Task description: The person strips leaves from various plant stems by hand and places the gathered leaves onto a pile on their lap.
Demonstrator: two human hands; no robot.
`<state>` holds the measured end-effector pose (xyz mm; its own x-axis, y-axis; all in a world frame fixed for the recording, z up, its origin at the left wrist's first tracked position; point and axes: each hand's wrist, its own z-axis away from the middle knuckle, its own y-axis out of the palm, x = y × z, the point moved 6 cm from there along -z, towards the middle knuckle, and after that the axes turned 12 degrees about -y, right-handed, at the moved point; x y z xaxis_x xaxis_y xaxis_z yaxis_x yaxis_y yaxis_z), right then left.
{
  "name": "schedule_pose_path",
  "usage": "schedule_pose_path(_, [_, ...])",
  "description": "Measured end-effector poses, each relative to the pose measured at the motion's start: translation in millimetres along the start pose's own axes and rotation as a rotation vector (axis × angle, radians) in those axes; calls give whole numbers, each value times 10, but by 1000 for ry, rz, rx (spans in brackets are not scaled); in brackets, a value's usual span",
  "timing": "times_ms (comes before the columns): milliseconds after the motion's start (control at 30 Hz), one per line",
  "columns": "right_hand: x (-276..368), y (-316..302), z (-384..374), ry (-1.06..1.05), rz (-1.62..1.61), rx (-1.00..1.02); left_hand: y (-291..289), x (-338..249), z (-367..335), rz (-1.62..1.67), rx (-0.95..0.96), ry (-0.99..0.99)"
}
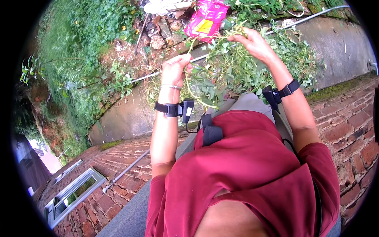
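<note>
My left hand (176, 68) pinches a long pale-green vine stem (191, 47). Part of the stem rises above the fingers and part trails down toward my lap. Farther to the right and a little higher, my right hand (254, 44) is closed around a small bunch of green stems (238, 31), its fingertips partly hidden by them. Strands stretch across the gap between the two hands. Below lies a loose heap of leafy vines (246, 73), spread over the concrete in front of my knees. Both wrists carry black straps with small devices.
A bright pink bag (209, 14) with a yellow patch lies beyond my hands, beside stones (158, 41) and litter. A thin pipe (316, 16) runs along the concrete channel (335, 47). Green plants cover the bank at left. A brick wall (349, 138) with a window (77, 193) stands close by.
</note>
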<state>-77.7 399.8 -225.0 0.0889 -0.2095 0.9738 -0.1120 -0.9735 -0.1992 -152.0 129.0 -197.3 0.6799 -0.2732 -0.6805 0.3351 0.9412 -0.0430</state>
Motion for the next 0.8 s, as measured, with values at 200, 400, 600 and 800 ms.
schedule_pose_path(200, [223, 1234, -26, 24, -615, 240, 317, -144, -255, 44, 191, 90])
schedule_pose_path(400, [27, 962, -209, -14, -108, -214, 385, 75, -52, -521, -320, 437])
schedule_pose_path(600, [15, 1261, -67, -86, -107, 19, 213, 410, 177, -341, -260, 206])
schedule_pose_path(800, [-277, 1170, 187, -583, 252, 212, 11, 873, 414, -255, -70, -159])
